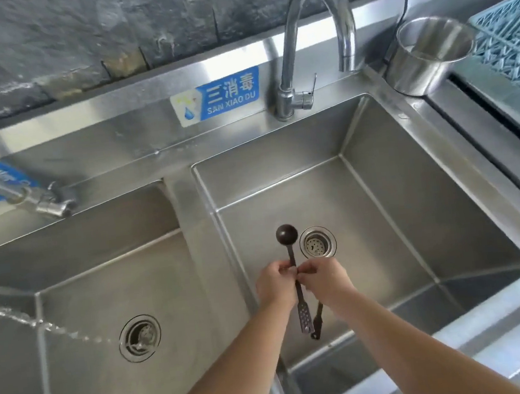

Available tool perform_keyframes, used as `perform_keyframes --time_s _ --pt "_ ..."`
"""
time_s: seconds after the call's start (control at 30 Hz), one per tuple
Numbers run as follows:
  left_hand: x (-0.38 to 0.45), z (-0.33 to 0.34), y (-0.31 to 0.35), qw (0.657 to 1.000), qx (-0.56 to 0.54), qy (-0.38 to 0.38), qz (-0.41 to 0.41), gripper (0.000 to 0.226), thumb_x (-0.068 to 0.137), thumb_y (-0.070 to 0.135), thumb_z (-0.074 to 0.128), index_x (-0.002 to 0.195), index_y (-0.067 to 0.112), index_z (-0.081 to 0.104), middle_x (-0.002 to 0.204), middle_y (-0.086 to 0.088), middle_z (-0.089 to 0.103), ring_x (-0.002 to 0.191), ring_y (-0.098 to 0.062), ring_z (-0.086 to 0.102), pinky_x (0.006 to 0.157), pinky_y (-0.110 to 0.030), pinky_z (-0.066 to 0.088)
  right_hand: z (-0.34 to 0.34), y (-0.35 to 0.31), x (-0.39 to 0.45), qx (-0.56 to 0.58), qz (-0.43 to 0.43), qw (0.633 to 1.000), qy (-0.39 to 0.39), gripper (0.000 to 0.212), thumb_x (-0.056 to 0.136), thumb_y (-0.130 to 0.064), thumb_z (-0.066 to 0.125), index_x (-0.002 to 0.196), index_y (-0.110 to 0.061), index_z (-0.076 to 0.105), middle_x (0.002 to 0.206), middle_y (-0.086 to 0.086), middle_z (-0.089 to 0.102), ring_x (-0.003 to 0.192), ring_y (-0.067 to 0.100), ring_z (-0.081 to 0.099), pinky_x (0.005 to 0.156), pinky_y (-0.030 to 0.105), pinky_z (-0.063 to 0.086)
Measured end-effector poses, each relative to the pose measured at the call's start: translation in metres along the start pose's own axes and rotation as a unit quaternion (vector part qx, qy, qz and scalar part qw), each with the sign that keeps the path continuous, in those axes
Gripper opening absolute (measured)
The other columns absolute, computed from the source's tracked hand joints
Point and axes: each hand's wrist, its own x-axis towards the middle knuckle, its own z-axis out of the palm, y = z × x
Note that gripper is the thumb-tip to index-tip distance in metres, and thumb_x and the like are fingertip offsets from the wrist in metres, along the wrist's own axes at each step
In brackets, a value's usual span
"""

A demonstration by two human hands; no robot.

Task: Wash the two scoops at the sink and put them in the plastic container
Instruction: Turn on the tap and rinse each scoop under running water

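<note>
Both my hands are over the right sink basin point(397, 201). My left hand point(275, 283) and my right hand point(323, 281) pinch the dark handles of two scoops together. One scoop point(286, 234) shows its round dark bowl pointing away from me, beside the drain point(318, 242). Its perforated handle end hangs below my hands. The second scoop point(317, 320) shows only its thin handle under my right hand; its bowl is hidden. No plastic container is in view.
A curved tap point(316, 46) stands behind the right basin, with no water running from it. The left basin point(79, 296) has a stream of water point(41, 325) falling into it. At the right stand a steel cup point(426, 54) and a blue rack point(512, 48).
</note>
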Motion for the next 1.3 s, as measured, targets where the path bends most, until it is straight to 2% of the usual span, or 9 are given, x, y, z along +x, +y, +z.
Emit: perform_keyframes --time_s 0.13,0.27,0.33,0.53,0.8,0.9,1.0,1.17,1.3 --pt "0.042 0.034 -0.027 0.997 0.056 0.001 -0.061 0.014 0.086 0.014 0.065 0.098 0.016 0.071 0.099 -0.007 0.074 0.092 -0.024 0.066 0.087 -0.035 0.053 0.011 0.035 0.057 -0.022 0.047 0.996 -0.069 0.015 0.08 -0.02 0.072 0.066 -0.025 0.07 0.063 -0.006 0.065 0.057 0.009 0.058 0.055 0.023 0.047" --pt "0.077 0.062 -0.057 0.991 0.102 -0.008 -0.084 0.025 0.082 0.004 0.064 0.067 0.024 0.064 0.081 -0.005 0.07 0.078 -0.02 0.062 0.072 -0.03 0.048 0.031 0.073 0.107 -0.05 0.085 0.99 -0.106 0.028 0.079 -0.016 0.071 0.055 -0.025 0.062 0.063 -0.009 0.06 0.07 0.015 0.06 0.069 0.026 0.053" --pt "0.091 0.071 -0.07 0.984 0.145 -0.016 -0.099 0.028 0.079 0.003 0.064 0.059 0.023 0.064 0.075 -0.002 0.065 0.075 -0.019 0.058 0.066 -0.027 0.041 0.044 0.086 0.124 -0.08 0.08 0.985 -0.133 0.022 0.08 -0.017 0.068 0.059 -0.023 0.069 0.061 -0.011 0.058 0.072 0.016 0.058 0.056 0.018 0.046" --pt "0.114 0.081 -0.092 0.97 0.203 0.004 -0.136 0.021 0.085 0.018 0.066 0.104 0.018 0.075 0.107 -0.004 0.074 0.096 -0.02 0.065 0.078 -0.023 0.046 0.074 0.113 0.144 -0.061 0.111 0.987 -0.1 0.009 0.078 -0.02 0.067 0.075 -0.021 0.076 0.088 0.002 0.076 0.085 0.023 0.068 0.066 0.02 0.041" --pt "0.114 0.084 -0.09 0.969 0.183 0.02 -0.162 0.025 0.083 0.024 0.069 0.107 0.017 0.073 0.112 -0.004 0.073 0.107 -0.024 0.064 0.09 -0.028 0.048 0.072 0.108 0.139 -0.083 0.135 0.984 -0.086 0.021 0.082 -0.025 0.062 0.071 -0.01 0.071 0.078 0.012 0.07 0.081 0.031 0.066 0.062 0.027 0.044" --pt "0.1 0.076 -0.064 0.972 0.213 -0.001 -0.1 0.036 0.086 0.029 0.064 0.12 0.016 0.062 0.121 -0.006 0.067 0.114 -0.027 0.059 0.091 -0.03 0.043 0.054 0.089 0.12 -0.091 0.118 0.985 -0.085 0.025 0.084 -0.023 0.053 0.063 -0.015 0.064 0.072 0.01 0.066 0.076 0.03 0.064 0.058 0.026 0.04" --pt "0.075 0.055 -0.034 0.96 0.277 -0.031 0.027 0.036 0.089 0.026 0.055 0.124 0.015 0.058 0.12 -0.013 0.066 0.113 -0.033 0.059 0.089 -0.037 0.045 0.031 0.06 0.092 -0.101 0.072 0.99 -0.068 0.026 0.087 -0.02 0.046 0.092 -0.016 0.072 0.095 0.011 0.072 0.092 0.031 0.066 0.067 0.028 0.046" --pt "0.029 -0.005 0.014 0.897 0.385 -0.036 0.213 0.019 0.091 0.031 0.04 0.081 0.019 0.049 0.089 -0.008 0.058 0.092 -0.034 0.059 0.072 -0.041 0.049 0.007 0.002 0.037 -0.153 -0.015 0.988 -0.027 0.027 0.085 -0.029 0.045 0.103 -0.024 0.064 0.098 0.007 0.072 0.09 0.03 0.066 0.072 0.034 0.055" --pt "0.002 -0.072 0.031 0.883 0.37 -0.016 0.287 0.038 0.096 0.044 0.035 0.115 0.018 0.054 0.115 -0.007 0.057 0.109 -0.027 0.055 0.089 -0.044 0.048 0.014 -0.049 -0.002 -0.179 -0.102 0.978 0.0 0.051 0.085 -0.033 0.048 0.136 -0.026 0.049 0.136 0.002 0.059 0.121 0.026 0.057 0.093 0.036 0.048"
